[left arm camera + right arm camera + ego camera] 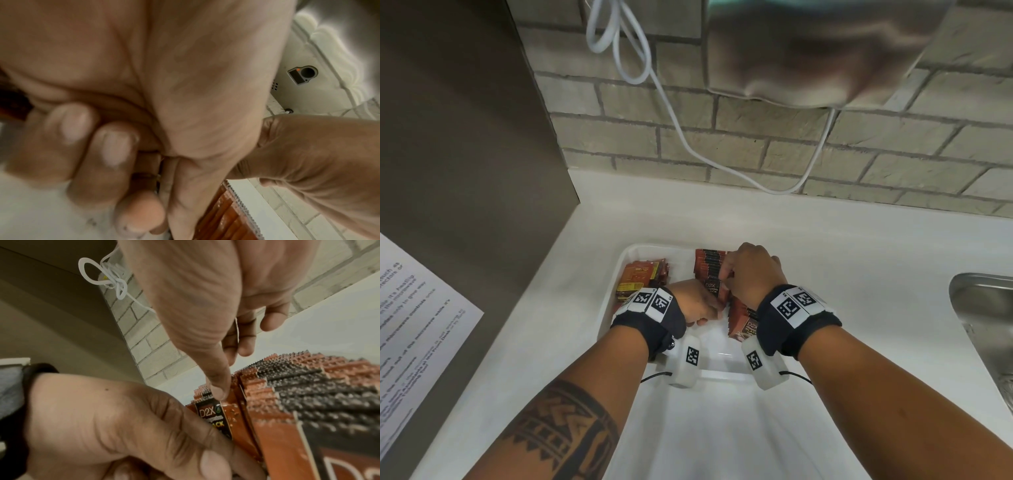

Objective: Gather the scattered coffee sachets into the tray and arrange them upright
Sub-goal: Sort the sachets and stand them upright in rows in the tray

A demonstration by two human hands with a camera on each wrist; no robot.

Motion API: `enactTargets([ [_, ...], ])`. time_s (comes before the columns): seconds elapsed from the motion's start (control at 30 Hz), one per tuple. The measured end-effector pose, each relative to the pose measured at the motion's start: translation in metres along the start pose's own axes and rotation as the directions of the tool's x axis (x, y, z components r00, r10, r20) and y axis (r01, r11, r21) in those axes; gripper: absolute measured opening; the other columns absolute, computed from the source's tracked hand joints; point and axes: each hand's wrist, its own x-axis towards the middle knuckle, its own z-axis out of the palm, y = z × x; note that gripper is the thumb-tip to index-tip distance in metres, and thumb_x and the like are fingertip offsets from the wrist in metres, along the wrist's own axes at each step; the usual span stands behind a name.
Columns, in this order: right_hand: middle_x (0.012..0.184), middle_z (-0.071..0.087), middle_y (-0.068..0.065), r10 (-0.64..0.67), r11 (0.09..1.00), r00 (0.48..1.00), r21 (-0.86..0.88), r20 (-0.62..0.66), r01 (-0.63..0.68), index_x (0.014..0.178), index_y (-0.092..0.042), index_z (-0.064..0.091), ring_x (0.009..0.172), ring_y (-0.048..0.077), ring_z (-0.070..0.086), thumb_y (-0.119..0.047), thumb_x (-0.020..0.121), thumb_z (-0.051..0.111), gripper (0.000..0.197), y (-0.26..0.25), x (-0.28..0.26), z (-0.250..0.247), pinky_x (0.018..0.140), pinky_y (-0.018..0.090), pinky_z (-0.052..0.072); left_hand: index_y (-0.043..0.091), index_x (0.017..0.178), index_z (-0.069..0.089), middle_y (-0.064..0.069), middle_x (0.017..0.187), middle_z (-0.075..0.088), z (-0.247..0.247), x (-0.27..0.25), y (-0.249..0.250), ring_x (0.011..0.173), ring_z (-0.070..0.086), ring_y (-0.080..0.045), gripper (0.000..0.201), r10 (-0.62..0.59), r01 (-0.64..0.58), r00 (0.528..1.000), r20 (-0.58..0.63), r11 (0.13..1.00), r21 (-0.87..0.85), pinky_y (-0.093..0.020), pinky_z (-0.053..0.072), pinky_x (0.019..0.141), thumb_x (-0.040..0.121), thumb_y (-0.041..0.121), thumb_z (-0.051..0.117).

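A white tray (664, 247) sits on the white counter. Along its right side stands a row of brown-and-black D2X coffee sachets (708, 264), upright (308, 386). An orange-and-yellow sachet stack (642, 277) leans at the back left. My left hand (709, 308) grips one D2X sachet (714, 289) at the row's near end, its label facing me (214, 417). My right hand (732, 277) curls over the row's top, the thumb tip (220, 392) on that sachet's upper edge and the fingers behind it. In the left wrist view my left hand (144, 170) shows curled fingers, with a sachet edge (226, 219) below.
A steel sink (983, 308) lies at the right edge of the counter. A white cable (674, 113) hangs down the brick wall behind the tray. A brown panel (465, 154) with a printed sheet (417, 308) closes off the left. Bare counter lies behind the tray.
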Motion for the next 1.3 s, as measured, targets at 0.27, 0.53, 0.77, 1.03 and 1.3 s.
enactTargets([
  [0.27, 0.113, 0.059, 0.002, -0.014, 1.000, 1.000, -0.008, -0.007, 0.014, 0.103, -0.023, 0.072, 0.109, 0.023, 0.055, -0.020, 0.089, 0.058, 0.020, 0.001, -0.002, -0.002, 0.097, 0.043, 0.045, 0.011, 0.118, 0.073, 0.006, 0.065, 0.056, -0.003, 0.002, 0.002, 0.041, 0.046, 0.001, 0.026, 0.015, -0.015, 1.000, -0.015, 1.000, -0.010, -0.008, 0.037, 0.046, 0.096, 0.014, 0.058],
  [0.53, 0.104, 0.060, -0.005, 0.009, 0.994, 1.000, 0.108, -0.016, -0.008, 0.079, -0.034, 0.069, 0.102, 0.018, 0.056, -0.017, 0.085, 0.064, 0.019, 0.005, -0.006, -0.006, 0.094, 0.039, 0.043, 0.006, 0.119, 0.069, 0.003, 0.069, 0.056, -0.001, 0.006, 0.002, 0.055, 0.047, -0.008, 0.028, 0.013, -0.013, 1.000, -0.002, 0.999, 0.042, -0.015, 0.039, 0.054, 0.098, 0.020, 0.057],
  [0.77, 0.099, 0.058, -0.008, 0.029, 0.991, 1.000, 0.133, -0.009, -0.028, 0.072, -0.035, 0.067, 0.098, 0.016, 0.056, -0.014, 0.085, 0.061, 0.025, 0.007, -0.006, -0.005, 0.092, 0.036, 0.041, 0.002, 0.113, 0.071, 0.004, 0.066, 0.058, -0.002, 0.006, -0.001, 0.036, 0.042, 0.001, 0.031, 0.004, -0.005, 1.000, 0.017, 0.997, 0.074, -0.006, 0.035, 0.044, 0.097, 0.024, 0.057],
  [1.03, 0.101, 0.060, -0.007, 0.017, 0.990, 1.000, 0.141, -0.011, -0.015, 0.074, -0.033, 0.070, 0.100, 0.018, 0.057, -0.014, 0.085, 0.061, 0.023, 0.007, -0.009, -0.008, 0.094, 0.038, 0.042, 0.002, 0.109, 0.072, 0.001, 0.069, 0.058, -0.006, -0.009, 0.007, 0.039, 0.043, -0.004, 0.028, -0.011, 0.010, 1.000, 0.006, 0.995, 0.096, -0.009, 0.035, 0.041, 0.095, 0.021, 0.058],
  [1.3, 0.081, 0.062, -0.015, 0.010, 0.942, 0.998, 0.337, -0.061, 0.011, 0.075, -0.028, 0.072, 0.081, 0.011, 0.062, -0.014, 0.087, 0.059, 0.022, 0.003, -0.028, -0.020, 0.069, 0.023, 0.048, 0.019, 0.087, 0.075, 0.004, 0.080, 0.070, -0.036, -0.048, -0.001, 0.075, 0.063, -0.016, 0.028, -0.085, 0.123, 0.985, -0.150, 0.955, 0.269, -0.027, 0.052, 0.075, 0.093, 0.040, 0.058],
])
